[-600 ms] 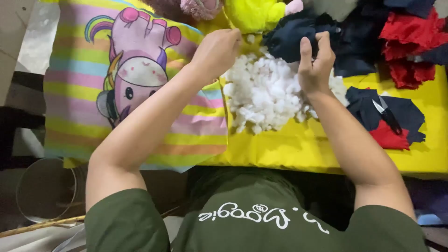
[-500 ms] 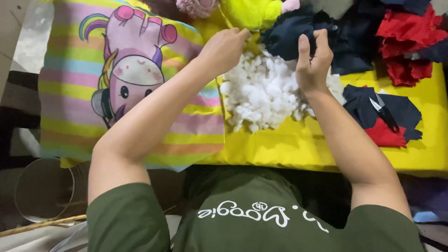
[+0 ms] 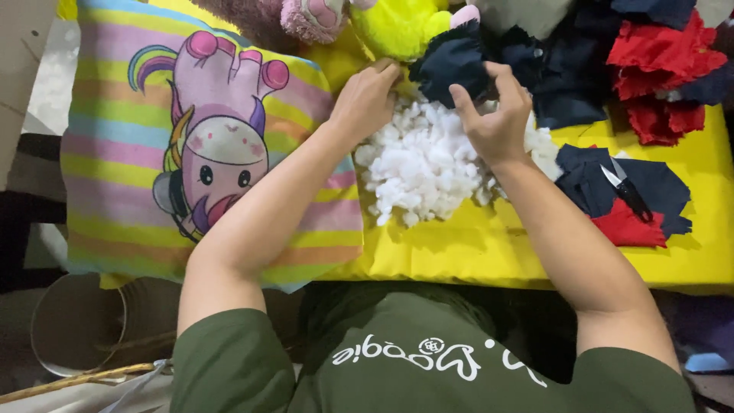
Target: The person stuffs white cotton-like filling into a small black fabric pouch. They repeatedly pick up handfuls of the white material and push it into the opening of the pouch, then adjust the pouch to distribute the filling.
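A heap of white stuffing (image 3: 428, 164) lies on a yellow cloth (image 3: 489, 248). My left hand (image 3: 368, 98) rests with curled fingers on the heap's far left edge, beside a yellow plush toy (image 3: 397, 27). My right hand (image 3: 495, 115) is over the heap's far right side, fingers bent around a dark navy fabric piece (image 3: 455, 65) that sits at the heap's top. Whether the right hand truly grips the fabric is hard to tell.
A striped cushion with a cartoon unicorn (image 3: 206, 153) lies to the left. Navy (image 3: 566, 69) and red fabric scraps (image 3: 657, 73) pile at the top right. Small snips (image 3: 623, 187) lie on navy and red pieces at right. A round container (image 3: 76, 325) stands at the lower left.
Both hands have stayed at the stuffing heap; the right hand's fingers have curled further onto the navy fabric. The view has shifted slightly.
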